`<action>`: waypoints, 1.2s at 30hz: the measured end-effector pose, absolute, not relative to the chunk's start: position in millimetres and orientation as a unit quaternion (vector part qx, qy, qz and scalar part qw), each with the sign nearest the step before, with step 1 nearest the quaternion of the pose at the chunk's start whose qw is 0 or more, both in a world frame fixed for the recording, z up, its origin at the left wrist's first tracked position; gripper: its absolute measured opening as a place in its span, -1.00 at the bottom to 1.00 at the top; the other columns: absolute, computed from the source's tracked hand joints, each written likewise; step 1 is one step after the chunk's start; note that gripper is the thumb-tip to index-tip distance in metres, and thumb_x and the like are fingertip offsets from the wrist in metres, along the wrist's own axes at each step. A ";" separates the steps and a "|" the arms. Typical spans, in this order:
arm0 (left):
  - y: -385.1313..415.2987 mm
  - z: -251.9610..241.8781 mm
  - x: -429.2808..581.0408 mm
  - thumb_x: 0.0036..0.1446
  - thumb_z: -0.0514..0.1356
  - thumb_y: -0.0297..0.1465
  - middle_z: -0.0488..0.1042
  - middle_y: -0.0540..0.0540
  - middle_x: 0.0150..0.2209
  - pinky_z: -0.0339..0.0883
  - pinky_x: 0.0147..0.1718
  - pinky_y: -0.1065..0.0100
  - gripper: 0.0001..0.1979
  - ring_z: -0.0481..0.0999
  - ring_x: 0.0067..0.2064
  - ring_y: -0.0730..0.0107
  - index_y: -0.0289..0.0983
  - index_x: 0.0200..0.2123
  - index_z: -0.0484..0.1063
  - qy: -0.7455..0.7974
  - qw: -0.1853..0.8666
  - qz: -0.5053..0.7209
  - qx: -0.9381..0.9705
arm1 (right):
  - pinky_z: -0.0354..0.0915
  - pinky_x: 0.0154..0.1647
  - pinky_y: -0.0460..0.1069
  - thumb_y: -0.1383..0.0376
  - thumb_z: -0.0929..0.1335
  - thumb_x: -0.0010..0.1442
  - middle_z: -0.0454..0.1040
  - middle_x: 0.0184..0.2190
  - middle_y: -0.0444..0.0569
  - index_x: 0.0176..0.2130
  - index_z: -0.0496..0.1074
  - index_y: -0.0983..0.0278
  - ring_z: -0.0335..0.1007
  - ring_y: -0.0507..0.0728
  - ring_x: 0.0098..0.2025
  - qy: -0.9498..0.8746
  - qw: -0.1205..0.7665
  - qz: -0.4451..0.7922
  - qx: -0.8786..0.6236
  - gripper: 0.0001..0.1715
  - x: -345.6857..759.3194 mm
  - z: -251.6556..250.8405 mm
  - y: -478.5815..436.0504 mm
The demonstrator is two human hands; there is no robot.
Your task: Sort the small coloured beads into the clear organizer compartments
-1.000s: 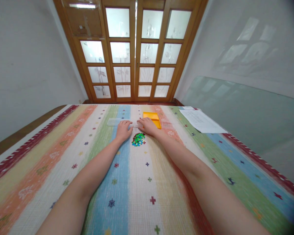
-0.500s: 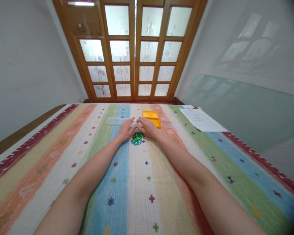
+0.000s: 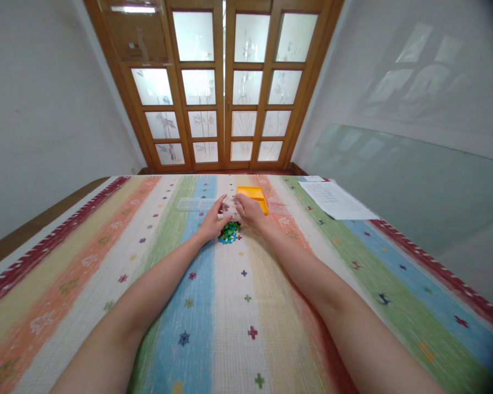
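On the striped cloth lies a pile of tiny green, blue and other coloured pieces (image 3: 229,233), their exact kind too small to tell. My left hand (image 3: 212,220) is beside the pile's left edge, thumb and fingers apart in a curve. Just beyond the pile, my right hand (image 3: 250,211) has its fingers drawn together; what they hold, if anything, is hidden. Something clear or whitish shows between the hands, too faint to name. A clear plastic tray (image 3: 189,204) lies left of my left hand. Behind my right hand stands an open yellow box (image 3: 251,191), partly covered by it.
A clear lid-like piece (image 3: 278,206) lies right of the yellow box. Printed paper sheets (image 3: 334,200) rest near the table's right edge. The striped tablecloth (image 3: 234,306) covers the table. Beyond its far edge are wooden doors with glass panes (image 3: 224,109).
My hands have moved slightly apart. The right hand's fingers have drawn together, and the left hand's thumb and fingers have spread a little. The pile looks much the same.
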State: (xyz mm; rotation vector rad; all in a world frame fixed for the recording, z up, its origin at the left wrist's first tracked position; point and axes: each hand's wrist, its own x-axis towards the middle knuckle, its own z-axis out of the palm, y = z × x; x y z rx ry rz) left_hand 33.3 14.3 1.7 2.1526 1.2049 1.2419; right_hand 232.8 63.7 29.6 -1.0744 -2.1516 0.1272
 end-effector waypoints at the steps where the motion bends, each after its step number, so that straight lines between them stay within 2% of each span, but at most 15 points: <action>1: 14.0 1.7 33.0 0.29 0.21 -0.34 0.43 -0.19 0.18 0.36 0.19 0.15 -0.18 0.47 0.13 0.24 -0.09 0.52 -0.06 0.421 0.200 0.445 0.765 | 0.37 0.05 0.06 0.21 0.16 0.44 0.55 -0.02 0.11 0.07 0.42 0.26 0.50 0.25 -0.01 -0.819 0.390 0.072 -0.415 -0.62 233.6 28.0 67.1; 4: 15.9 -0.1 31.6 0.20 0.23 -0.42 0.42 -0.19 0.20 0.37 0.19 0.15 -0.16 0.50 0.10 0.26 -0.12 0.49 -0.01 0.401 0.232 0.479 0.746 | 0.43 -0.17 0.01 0.11 0.19 0.43 0.55 -0.11 0.01 0.01 0.37 0.21 0.54 0.16 -0.22 -0.752 0.474 0.180 -0.420 -0.67 234.9 20.2 79.6; 6: 19.1 -3.2 30.9 0.12 0.23 -0.48 0.42 -0.20 0.19 0.39 0.17 0.15 -0.16 0.52 0.08 0.25 -0.16 0.45 0.08 0.396 0.256 0.507 0.722 | 0.39 -0.34 -0.04 0.10 0.22 0.40 0.53 -0.22 -0.08 -0.04 0.34 0.18 0.50 0.10 -0.38 -0.715 0.497 0.248 -0.424 -0.73 235.2 14.8 87.2; 9: 24.5 -8.6 30.1 0.01 0.23 -0.52 0.45 -0.21 0.19 0.39 0.18 0.13 -0.22 0.51 0.10 0.19 -0.22 0.35 0.29 0.391 0.284 0.522 0.703 | 0.34 -0.41 -0.06 0.12 0.27 0.35 0.48 -0.33 -0.14 -0.12 0.32 0.17 0.46 0.08 -0.42 -0.698 0.507 0.270 -0.427 -0.80 235.8 10.8 93.0; 11: 27.3 -11.1 29.8 -0.03 0.23 -0.53 0.46 -0.21 0.19 0.38 0.18 0.14 -0.22 0.51 0.10 0.19 -0.24 0.33 0.34 0.387 0.300 0.528 0.694 | 0.31 -0.36 -0.06 0.12 0.30 0.33 0.47 -0.35 -0.13 -0.18 0.33 0.18 0.44 0.10 -0.38 -0.706 0.507 0.229 -0.438 -0.82 236.5 12.0 91.7; 14: 29.6 -11.8 29.1 -0.01 0.23 -0.52 0.48 -0.18 0.17 0.43 0.10 0.20 -0.15 0.54 0.01 0.27 -0.21 0.41 0.26 0.397 0.330 0.545 0.661 | 0.28 -0.28 -0.04 0.15 0.32 0.37 0.46 -0.36 -0.11 -0.20 0.37 0.21 0.39 0.11 -0.34 -0.734 0.491 0.156 -0.442 -0.82 237.5 18.0 81.7; 16: 30.7 -11.3 27.6 0.01 0.24 -0.50 0.48 -0.16 0.17 0.46 0.02 0.26 -0.12 0.54 -0.06 0.33 -0.18 0.45 0.21 0.409 0.343 0.556 0.637 | 0.28 -0.23 -0.02 0.18 0.31 0.40 0.47 -0.32 -0.08 -0.11 0.43 0.23 0.38 0.11 -0.32 -0.776 0.468 0.127 -0.404 -0.82 237.4 22.5 71.3; 19: 32.8 -10.8 23.7 0.01 0.27 -0.48 0.47 -0.15 0.18 0.46 -0.09 0.33 -0.11 0.53 -0.12 0.38 -0.15 0.45 0.21 0.426 0.340 0.569 0.616 | 0.29 -0.07 0.00 0.21 0.32 0.45 0.50 -0.16 0.00 0.01 0.48 0.22 0.41 0.15 -0.15 -0.852 0.411 0.065 -0.317 -0.79 235.8 27.2 56.8; 21: 34.7 -10.7 21.3 0.00 0.29 -0.48 0.47 -0.14 0.17 0.46 -0.14 0.36 -0.10 0.51 -0.15 0.40 -0.14 0.45 0.21 0.436 0.339 0.572 0.606 | 0.27 -0.01 0.02 0.21 0.31 0.49 0.48 -0.11 0.04 -0.06 0.52 0.22 0.38 0.18 -0.05 -0.886 0.367 0.008 -0.283 -0.79 234.2 28.7 51.6; 24: 38.0 -9.8 20.2 0.00 0.30 -0.48 0.47 -0.14 0.13 0.44 -0.17 0.38 -0.07 0.49 -0.19 0.44 -0.14 0.46 0.18 0.444 0.355 0.581 0.583 | 0.25 -0.01 0.02 0.20 0.28 0.53 0.45 -0.17 0.05 -0.20 0.53 0.23 0.34 0.18 -0.05 -0.905 0.324 -0.053 -0.272 -0.69 232.4 29.8 50.8; 30: 40.3 -5.3 22.0 0.00 0.29 -0.50 0.50 -0.12 0.07 0.43 -0.17 0.38 -0.10 0.49 -0.21 0.47 -0.13 0.44 0.18 0.431 0.418 0.595 0.534 | 0.27 0.00 0.06 0.25 0.31 0.51 0.48 -0.15 0.07 -0.18 0.54 0.23 0.34 0.20 -0.05 -0.919 0.307 -0.070 -0.237 -0.77 228.8 31.0 47.8; 33: 38.1 -4.8 23.0 0.02 0.30 -0.48 0.51 -0.10 0.05 0.45 -0.11 0.34 -0.08 0.52 -0.16 0.43 -0.09 0.46 0.12 0.404 0.436 0.598 0.538 | 0.30 0.12 0.11 0.26 0.34 0.48 0.48 -0.02 0.10 -0.08 0.54 0.22 0.35 0.23 0.06 -0.910 0.340 -0.053 -0.232 -0.84 226.2 32.6 42.2; 36: 37.4 -6.3 24.0 0.04 0.32 -0.48 0.52 -0.10 0.02 0.44 -0.05 0.31 -0.08 0.53 -0.10 0.39 -0.07 0.46 0.11 0.390 0.427 0.606 0.546 | 0.29 0.21 0.19 0.28 0.38 0.43 0.43 0.14 0.13 -0.09 0.54 0.21 0.32 0.27 0.18 -0.908 0.347 -0.052 -0.230 -0.88 224.7 32.2 40.4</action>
